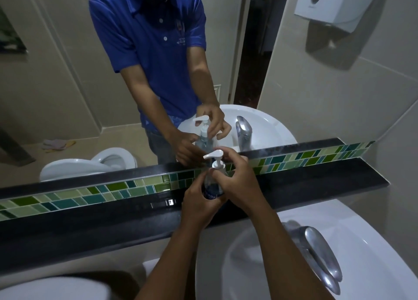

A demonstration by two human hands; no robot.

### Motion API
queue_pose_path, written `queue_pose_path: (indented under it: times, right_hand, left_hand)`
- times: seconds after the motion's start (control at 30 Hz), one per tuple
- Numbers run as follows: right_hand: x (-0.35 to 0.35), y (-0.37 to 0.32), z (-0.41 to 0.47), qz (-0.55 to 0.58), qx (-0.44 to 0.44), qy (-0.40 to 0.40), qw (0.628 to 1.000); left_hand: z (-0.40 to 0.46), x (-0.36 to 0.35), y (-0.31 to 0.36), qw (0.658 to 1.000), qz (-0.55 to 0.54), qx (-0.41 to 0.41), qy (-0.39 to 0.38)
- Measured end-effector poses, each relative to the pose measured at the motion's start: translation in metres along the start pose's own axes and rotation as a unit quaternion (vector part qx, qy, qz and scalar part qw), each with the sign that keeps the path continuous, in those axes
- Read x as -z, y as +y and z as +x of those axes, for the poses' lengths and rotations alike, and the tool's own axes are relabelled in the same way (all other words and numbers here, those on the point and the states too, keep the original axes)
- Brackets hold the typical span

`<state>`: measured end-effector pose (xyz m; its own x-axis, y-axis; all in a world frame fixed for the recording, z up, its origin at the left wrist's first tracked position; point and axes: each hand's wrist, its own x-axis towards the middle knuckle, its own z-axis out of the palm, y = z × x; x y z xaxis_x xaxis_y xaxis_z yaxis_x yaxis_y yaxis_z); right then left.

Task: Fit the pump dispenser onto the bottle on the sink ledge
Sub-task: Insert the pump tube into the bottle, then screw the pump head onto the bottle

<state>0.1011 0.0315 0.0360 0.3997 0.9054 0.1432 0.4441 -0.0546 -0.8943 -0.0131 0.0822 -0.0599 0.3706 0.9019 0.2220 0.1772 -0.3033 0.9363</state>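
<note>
A clear bottle (212,186) with a dark blue label stands on the black sink ledge (90,216), in front of the mirror. A white pump dispenser (214,156) sits on its neck, spout pointing left. My left hand (199,202) wraps the bottle's lower body. My right hand (237,179) grips the pump's collar at the bottle neck with its fingertips. The bottle's base is hidden by my hands.
A white basin (260,254) with a chrome tap (321,256) lies below the ledge on the right. The mirror (67,73) reflects a person in a blue shirt, a toilet and the bottle. A paper dispenser (334,3) hangs on the right wall.
</note>
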Motion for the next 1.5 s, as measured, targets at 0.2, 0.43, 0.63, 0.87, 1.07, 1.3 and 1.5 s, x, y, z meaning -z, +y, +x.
queue_pose_path:
  times: [0.2,0.43,0.63,0.87,1.07,1.3,1.5]
  right_hand:
    - [-0.008,0.007,-0.002,0.008,0.007,0.079,0.997]
    - [-0.013,0.005,-0.001,-0.005,0.043,0.117,0.992]
    - [-0.007,0.012,-0.008,0.037,0.049,0.117,0.991]
    - [-0.003,0.01,-0.012,0.109,0.044,0.061,0.991]
    - [-0.003,0.011,-0.015,0.117,0.047,0.132,0.983]
    - [-0.008,0.011,-0.012,0.046,0.08,0.118,0.989]
    - [-0.002,0.012,-0.01,0.112,0.033,0.081,0.99]
  left_hand:
    - [0.0,-0.002,0.0,1.0,-0.001,-0.007,0.002]
    - [0.001,-0.002,-0.003,1.0,0.008,0.0,-0.002]
    - [-0.001,-0.001,0.006,1.0,-0.023,-0.017,0.0]
    - [0.0,-0.001,0.003,1.0,-0.02,-0.021,-0.001]
    - [0.001,0.0,0.003,0.999,-0.032,-0.023,-0.005]
    - [0.001,-0.001,0.002,0.999,-0.034,-0.026,-0.005]
    - [0.0,0.0,0.004,0.999,-0.029,-0.029,-0.007]
